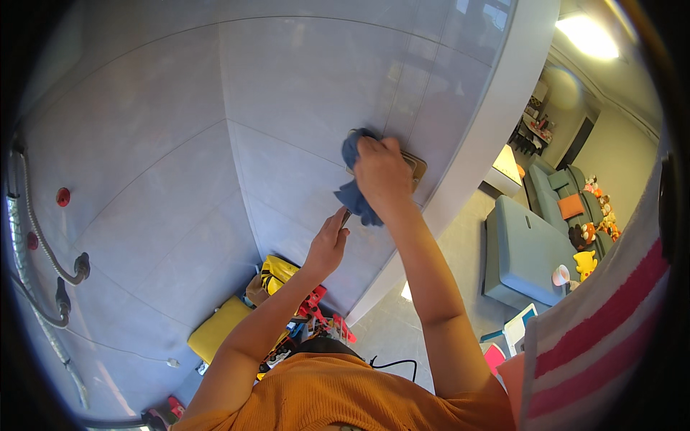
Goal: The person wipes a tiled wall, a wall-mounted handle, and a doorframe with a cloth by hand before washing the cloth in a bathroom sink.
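My right hand (384, 175) grips a crumpled blue cloth (358, 202) near the right edge of a grey tiled wall (302, 81). Partly behind that hand is a gold-rimmed rectangular plate (419, 168), perhaps a wall switch; cloth and fingers cover most of it. Lower and to the left, my left hand (328, 245) holds a slim dark handle (346, 217). The handle's far end disappears beneath the cloth, so I cannot tell what it belongs to.
Metal hoses (40, 226) and a white plug on a cord (172, 362) are at left. Below are a yellow cushion (218, 328) and toys (315, 304). A blue-grey sofa (533, 253) stands beyond the wall's edge (485, 118). A striped cloth (598, 334) hangs close at right.
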`<state>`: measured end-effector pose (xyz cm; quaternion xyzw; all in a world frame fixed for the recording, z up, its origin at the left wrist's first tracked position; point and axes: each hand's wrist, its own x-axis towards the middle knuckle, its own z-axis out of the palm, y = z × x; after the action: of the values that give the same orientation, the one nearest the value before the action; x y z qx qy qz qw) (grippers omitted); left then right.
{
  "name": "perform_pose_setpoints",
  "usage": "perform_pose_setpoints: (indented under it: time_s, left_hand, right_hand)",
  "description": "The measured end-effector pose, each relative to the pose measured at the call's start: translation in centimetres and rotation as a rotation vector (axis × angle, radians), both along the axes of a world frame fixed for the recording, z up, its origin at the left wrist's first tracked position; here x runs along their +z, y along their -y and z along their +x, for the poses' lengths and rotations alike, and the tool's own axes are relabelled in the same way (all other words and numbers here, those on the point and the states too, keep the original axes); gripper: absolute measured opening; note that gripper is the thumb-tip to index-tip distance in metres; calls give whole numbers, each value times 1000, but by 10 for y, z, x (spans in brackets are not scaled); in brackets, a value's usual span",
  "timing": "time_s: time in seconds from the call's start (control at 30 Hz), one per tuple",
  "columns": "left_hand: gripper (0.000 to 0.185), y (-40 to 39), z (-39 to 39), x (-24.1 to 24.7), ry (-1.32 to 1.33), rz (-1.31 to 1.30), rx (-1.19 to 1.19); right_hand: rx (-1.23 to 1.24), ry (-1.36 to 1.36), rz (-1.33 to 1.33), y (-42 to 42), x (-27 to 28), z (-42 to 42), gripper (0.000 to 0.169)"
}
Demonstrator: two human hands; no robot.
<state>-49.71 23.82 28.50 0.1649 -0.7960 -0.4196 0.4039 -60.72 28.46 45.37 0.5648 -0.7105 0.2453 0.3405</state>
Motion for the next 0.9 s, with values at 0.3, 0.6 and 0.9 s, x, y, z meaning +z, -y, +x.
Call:
perform_pose_setpoints:
  time_s: [0.3,0.6,0.9]
  left_hand:
    - [34,11,6,24,-136,-130,115]
    - [24,39,-15,136,-445,-216,58]
    - [19,87,-67,224,-267,19,-239]
  right_hand:
    - [-195,129,36,-109,23,-31,22]
    - [0,-171,-320,-88,77,-64,21]
    - [-113,-478,-361,-50,118,-74,33]
